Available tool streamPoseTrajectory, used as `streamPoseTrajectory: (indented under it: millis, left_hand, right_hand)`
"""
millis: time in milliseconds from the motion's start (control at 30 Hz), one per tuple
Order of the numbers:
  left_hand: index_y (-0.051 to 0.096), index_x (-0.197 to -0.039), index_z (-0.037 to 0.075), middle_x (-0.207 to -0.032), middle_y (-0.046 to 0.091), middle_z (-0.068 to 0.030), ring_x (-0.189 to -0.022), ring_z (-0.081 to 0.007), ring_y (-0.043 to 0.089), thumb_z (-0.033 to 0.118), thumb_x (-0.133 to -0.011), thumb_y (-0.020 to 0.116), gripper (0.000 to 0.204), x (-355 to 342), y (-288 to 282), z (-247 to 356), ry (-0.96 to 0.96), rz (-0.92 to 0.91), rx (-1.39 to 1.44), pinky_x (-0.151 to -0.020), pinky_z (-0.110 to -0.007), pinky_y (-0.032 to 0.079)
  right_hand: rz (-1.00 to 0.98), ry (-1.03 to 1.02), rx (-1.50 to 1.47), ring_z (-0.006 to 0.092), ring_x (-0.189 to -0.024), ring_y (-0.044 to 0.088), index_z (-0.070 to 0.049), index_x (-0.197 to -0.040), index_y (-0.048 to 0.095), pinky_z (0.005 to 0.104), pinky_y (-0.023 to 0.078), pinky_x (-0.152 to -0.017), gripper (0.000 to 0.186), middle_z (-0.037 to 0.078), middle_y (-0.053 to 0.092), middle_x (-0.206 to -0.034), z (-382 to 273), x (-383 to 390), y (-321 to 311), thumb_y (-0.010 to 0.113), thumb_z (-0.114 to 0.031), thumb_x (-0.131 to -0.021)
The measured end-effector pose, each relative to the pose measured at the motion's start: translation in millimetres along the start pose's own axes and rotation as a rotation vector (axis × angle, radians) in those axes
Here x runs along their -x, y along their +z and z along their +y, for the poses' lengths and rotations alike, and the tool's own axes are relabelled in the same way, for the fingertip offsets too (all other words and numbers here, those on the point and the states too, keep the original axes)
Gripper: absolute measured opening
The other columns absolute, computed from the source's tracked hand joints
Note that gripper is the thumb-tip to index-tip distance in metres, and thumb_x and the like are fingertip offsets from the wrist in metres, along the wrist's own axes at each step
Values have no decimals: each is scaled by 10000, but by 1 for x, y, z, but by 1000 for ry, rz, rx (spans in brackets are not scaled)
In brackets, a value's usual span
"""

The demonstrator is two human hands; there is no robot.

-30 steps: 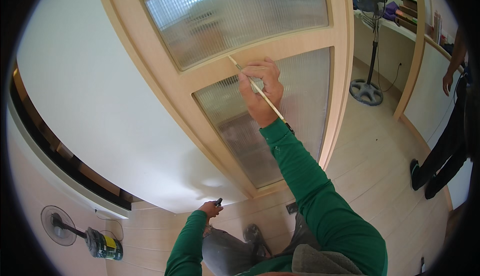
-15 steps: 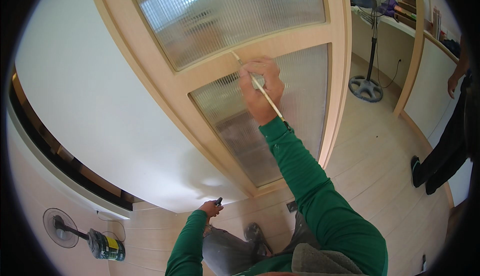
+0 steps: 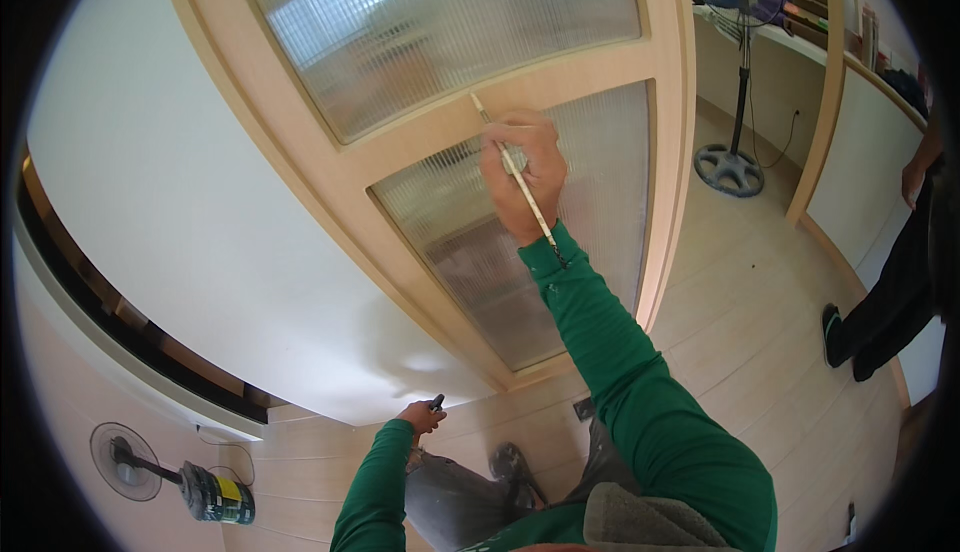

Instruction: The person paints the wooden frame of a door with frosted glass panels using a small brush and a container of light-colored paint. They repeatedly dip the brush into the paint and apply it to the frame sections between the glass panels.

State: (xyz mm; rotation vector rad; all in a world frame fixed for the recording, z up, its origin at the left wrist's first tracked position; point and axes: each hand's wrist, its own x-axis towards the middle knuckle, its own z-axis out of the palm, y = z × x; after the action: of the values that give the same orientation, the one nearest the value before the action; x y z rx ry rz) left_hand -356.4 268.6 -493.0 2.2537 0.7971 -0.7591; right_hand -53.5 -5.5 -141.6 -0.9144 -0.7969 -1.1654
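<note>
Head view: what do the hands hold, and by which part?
The right hand holds a thin brush by its handle, near the tip; the left hand, a small dark object, gripped part unclear.

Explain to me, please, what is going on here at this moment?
A person in green sleeves has a thin brush in the right grip. Its tip is at the wooden bar between two ribbed glass panes; whether it touches is hard to tell. The left grip, lower down by the white panel, has a small dark thing, too small to name. At the right, another person stands in dark trousers.
</note>
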Motion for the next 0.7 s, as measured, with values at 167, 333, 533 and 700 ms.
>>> streamPoseTrajectory:
  millis: [167,333,533,700]
  left_hand:
    - [668,-1200,20,-933,759,-112,-757,-195,720,417,-982,663,453,1,-1,-1,0,-4,5,-712,-369,602]
    - [670,-1208,27,-939,758,-110,-765,-197,719,417,-981,663,451,2,0,0,-3,-4,-9,-713,-369,604]
    - [672,-1215,38,-946,759,-107,-781,-201,724,419,-981,662,447,-1,0,-3,-18,-6,-9,-708,-370,607]
    - [673,-1212,40,-947,760,-105,-786,-203,729,416,-979,665,443,-1,1,-1,-18,-6,-11,-714,-372,612]
  right_hand:
    - [-20,-49,-24,263,-977,655,-40,-984,679,355,532,-870,200,117,679,-1031,1,1,1,709,76,-824]
    - [0,28,-6,259,-971,655,-41,-975,678,355,534,-863,195,112,678,-1027,0,1,-1,700,82,-826]
    - [1,4,-39,297,-966,656,-38,-948,707,398,517,-886,185,114,695,-988,-1,-2,0,731,52,-788]
    - [47,145,-42,295,-967,659,-32,-951,706,390,519,-888,180,118,694,-992,-3,-3,-3,726,48,-791]
